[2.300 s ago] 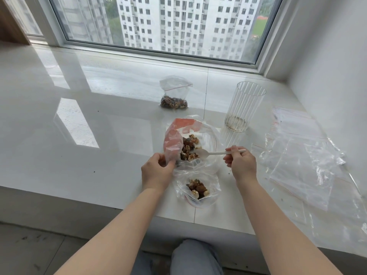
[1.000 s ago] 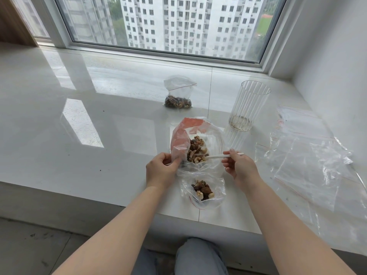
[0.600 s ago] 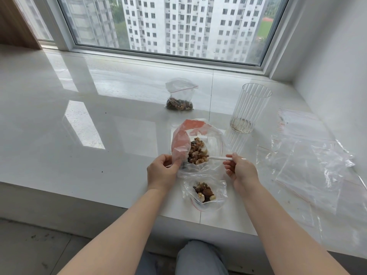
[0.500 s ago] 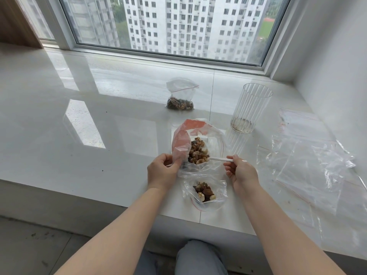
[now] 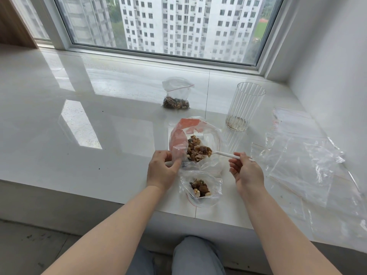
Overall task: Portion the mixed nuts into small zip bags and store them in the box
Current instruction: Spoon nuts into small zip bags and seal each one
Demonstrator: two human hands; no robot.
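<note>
Spoon [image 5: 216,153]: now lifted out of the nut pile, its bowl heaped with nuts; half a second ago it lay buried among them.
Right hand [image 5: 246,171]: fingers curled, pinching the spoon's white handle.
Left hand [image 5: 161,169]: as before, pinches the rim of the big nut bag [image 5: 193,143], holding it agape.
Small zip bag [image 5: 200,188]: on the tabletop [image 5: 99,124] between both hands, unmoved, a few nuts inside.
Filled zip bag [image 5: 176,94]: well beyond the hands, unchanged.
</note>
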